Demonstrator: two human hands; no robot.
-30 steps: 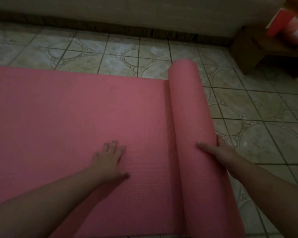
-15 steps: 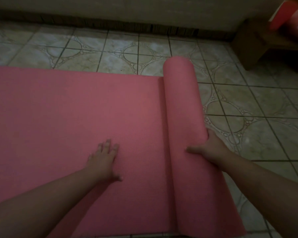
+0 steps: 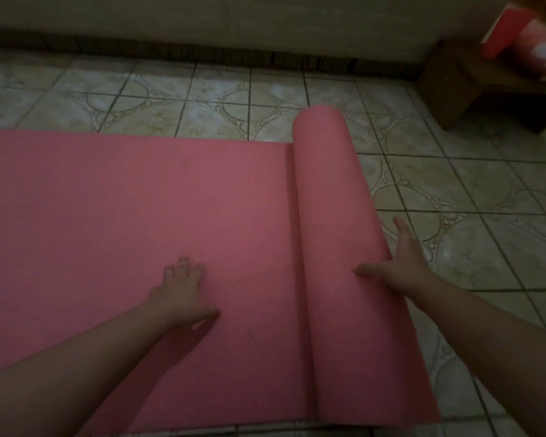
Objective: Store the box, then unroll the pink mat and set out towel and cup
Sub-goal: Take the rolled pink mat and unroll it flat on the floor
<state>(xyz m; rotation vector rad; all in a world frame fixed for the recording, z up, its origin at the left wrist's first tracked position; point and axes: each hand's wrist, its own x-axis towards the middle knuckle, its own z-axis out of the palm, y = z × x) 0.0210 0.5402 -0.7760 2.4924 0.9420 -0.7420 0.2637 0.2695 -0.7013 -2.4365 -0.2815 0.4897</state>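
Half pink mat (image 3: 171, 216) flat, half rolled

pink mat (image 3: 171, 200): left end cropped | red box (image 3: 505, 29): cropped, blurred

Dim light; patterned tile floor (image 3: 486, 190); wooden bench (image 3: 454, 86).

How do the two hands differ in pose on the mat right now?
The left hand lies palm-down, fingers spread, on the flat unrolled part of the pink foam mat. The right hand rests against the rolled part, fingers on its far right side, thumb on top. Both are bare and touch the mat.
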